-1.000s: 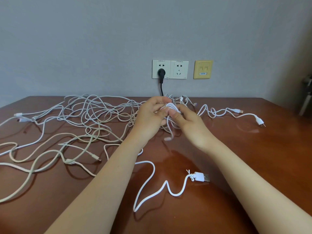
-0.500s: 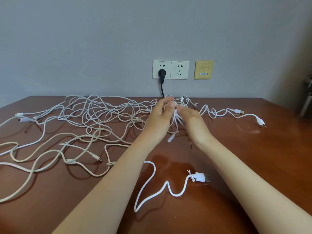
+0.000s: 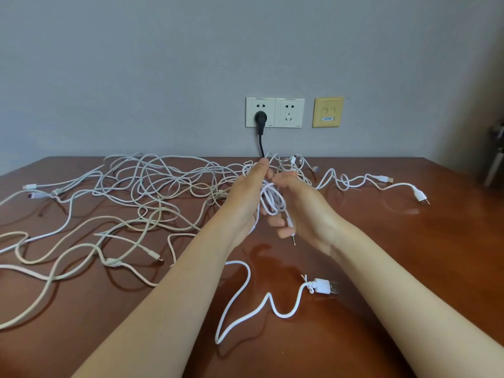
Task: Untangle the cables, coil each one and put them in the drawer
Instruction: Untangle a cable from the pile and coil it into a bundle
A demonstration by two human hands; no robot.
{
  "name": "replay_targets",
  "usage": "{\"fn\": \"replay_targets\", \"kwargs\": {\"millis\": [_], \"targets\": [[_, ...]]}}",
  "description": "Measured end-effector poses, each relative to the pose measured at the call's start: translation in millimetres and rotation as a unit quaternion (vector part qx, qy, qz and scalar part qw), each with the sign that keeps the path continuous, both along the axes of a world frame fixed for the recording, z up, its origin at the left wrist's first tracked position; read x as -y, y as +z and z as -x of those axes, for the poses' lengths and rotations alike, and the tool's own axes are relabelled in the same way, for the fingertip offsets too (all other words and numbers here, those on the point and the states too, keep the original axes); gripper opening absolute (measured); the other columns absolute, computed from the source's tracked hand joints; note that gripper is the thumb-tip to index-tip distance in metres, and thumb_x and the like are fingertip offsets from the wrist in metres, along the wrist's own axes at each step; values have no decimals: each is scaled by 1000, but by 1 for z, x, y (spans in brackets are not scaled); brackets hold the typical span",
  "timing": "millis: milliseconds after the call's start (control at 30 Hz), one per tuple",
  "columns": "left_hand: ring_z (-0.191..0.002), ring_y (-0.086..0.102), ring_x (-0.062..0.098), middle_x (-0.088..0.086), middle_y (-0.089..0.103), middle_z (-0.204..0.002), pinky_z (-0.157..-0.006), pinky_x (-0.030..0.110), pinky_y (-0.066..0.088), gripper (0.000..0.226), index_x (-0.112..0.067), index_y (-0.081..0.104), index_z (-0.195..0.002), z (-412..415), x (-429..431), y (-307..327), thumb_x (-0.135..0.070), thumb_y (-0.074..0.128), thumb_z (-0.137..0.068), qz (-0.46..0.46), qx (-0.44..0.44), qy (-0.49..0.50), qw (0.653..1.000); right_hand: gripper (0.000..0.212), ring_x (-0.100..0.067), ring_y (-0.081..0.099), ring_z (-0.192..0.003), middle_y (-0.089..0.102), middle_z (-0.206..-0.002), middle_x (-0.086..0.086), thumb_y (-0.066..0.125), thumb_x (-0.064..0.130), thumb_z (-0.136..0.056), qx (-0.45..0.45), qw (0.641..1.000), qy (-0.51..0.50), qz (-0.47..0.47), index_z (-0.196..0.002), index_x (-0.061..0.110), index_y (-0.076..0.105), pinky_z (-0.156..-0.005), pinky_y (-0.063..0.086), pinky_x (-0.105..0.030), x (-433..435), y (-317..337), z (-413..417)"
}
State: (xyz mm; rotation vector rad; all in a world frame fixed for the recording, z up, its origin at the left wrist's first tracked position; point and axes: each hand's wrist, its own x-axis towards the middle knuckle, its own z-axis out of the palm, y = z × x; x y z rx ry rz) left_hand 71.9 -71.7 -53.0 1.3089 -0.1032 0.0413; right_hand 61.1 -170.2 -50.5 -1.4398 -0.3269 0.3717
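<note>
A small coil of thin white cable (image 3: pixel 270 200) hangs between my two hands above the brown table (image 3: pixel 409 255). My left hand (image 3: pixel 246 197) pinches the top of the loops. My right hand (image 3: pixel 302 211) cups the coil from the right, and its audio jack end (image 3: pixel 293 236) dangles below the fingers. The same cable trails down past my left wrist to a white USB plug (image 3: pixel 324 286) lying on the table near me. A big tangle of white and beige cables (image 3: pixel 141 192) spreads over the table's left and back. No drawer is in view.
A black plug (image 3: pixel 260 118) sits in the left wall socket, its cord dropping behind the table. Another white cable with a two-pin plug (image 3: pixel 420 196) lies at the back right. A metal object (image 3: pixel 495 159) stands at the far right edge.
Both hands have turned and parted slightly, so the coil's loops hang open between them. The jack end now dangles lower, below my right fingers.
</note>
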Motion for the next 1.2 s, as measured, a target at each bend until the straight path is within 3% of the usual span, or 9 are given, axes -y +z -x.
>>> {"fn": "replay_targets", "kwargs": {"millis": [100, 200, 367, 500, 567, 667, 867, 1100, 1200], "targets": [[-64, 51, 25, 22, 59, -100, -56, 30, 34, 40, -16, 41, -64, 0, -3, 0, -35, 39, -99, -32, -2, 5, 999, 5, -14, 35, -42, 42, -62, -6, 39, 17, -78, 19, 1000, 18, 10, -78, 17, 45, -40, 24, -15, 2, 2, -1], [-46, 56, 23, 8, 71, -92, -42, 20, 38, 45, -15, 36, -60, 1, -6, 0, -35, 32, -100, 2, 11, -61, 998, 28, -11, 43, -43, 49, -59, -5, 40, 6, -57, 54, 996, 4, 65, -79, 12, 57, -41, 34, -17, 7, -2, -5], [-77, 69, 14, 5, 73, -88, -69, 33, 52, 41, -18, 27, -63, 0, -22, 11, -33, 26, -102, 157, 15, -84, 984, 44, -4, 48, -44, 60, -55, 6, 33, -15, -77, 70, 984, -49, 156, -90, 15, 62, -46, 38, -17, 18, -4, -16], [-61, 69, 14, 1, 62, -52, -70, 31, 53, 42, -17, 30, -61, 0, -28, 15, -32, 31, -101, 250, 10, -60, 966, 48, -6, 48, -42, 56, -49, 3, 24, -19, -73, 61, 988, -75, 125, -79, 11, 61, -50, 47, -19, 22, -3, -16], [-41, 58, 10, -3, 46, -39, -51, 22, 54, 44, -16, 32, -60, -1, -28, 16, -33, 32, -101, 290, -2, -55, 955, 47, -8, 49, -43, 52, -45, 1, 22, -21, -72, 26, 994, -77, 74, -75, 7, 59, -50, 53, -21, 23, -1, -15], [-26, 33, 3, -7, 32, -34, -30, 12, 32, 43, -20, 30, -62, -5, -33, 15, -37, 28, -101, 305, -17, -70, 950, 42, -7, 36, -34, 44, -48, -1, 20, -18, -71, -15, 997, -71, 13, -74, 5, 56, -34, 38, -15, 24, 3, -12], [-23, 26, 3, -7, 30, -33, -25, 12, 20, 58, -18, 44, -48, -14, -45, 7, -35, 27, -101, 308, -30, -114, 944, 23, -5, 20, -32, 43, -56, -3, 35, 0, -83, 56, 994, -77, 53, -68, 7, 51, -31, 13, -12, 24, 12, -3], [-28, 38, 6, -6, 33, -32, -37, 17, 46, 52, -13, 47, -48, -13, -48, 7, -35, 44, -95, 315, -61, -182, 929, 22, -3, 39, -43, 42, -37, 13, 61, 26, -89, 297, 876, -140, 353, -69, 19, 68, -54, 34, -21, 28, 4, -7], [-50, 64, 16, -4, 40, -31, -64, 42, 59, 44, -9, 53, -50, -9, -48, 6, -29, 48, -89, 312, -28, -238, 920, 24, -10, 42, -55, 45, -42, 12, 57, 29, -92, 344, 831, -210, 383, -68, 26, 60, -60, 31, -29, 32, 5, -10]]}}
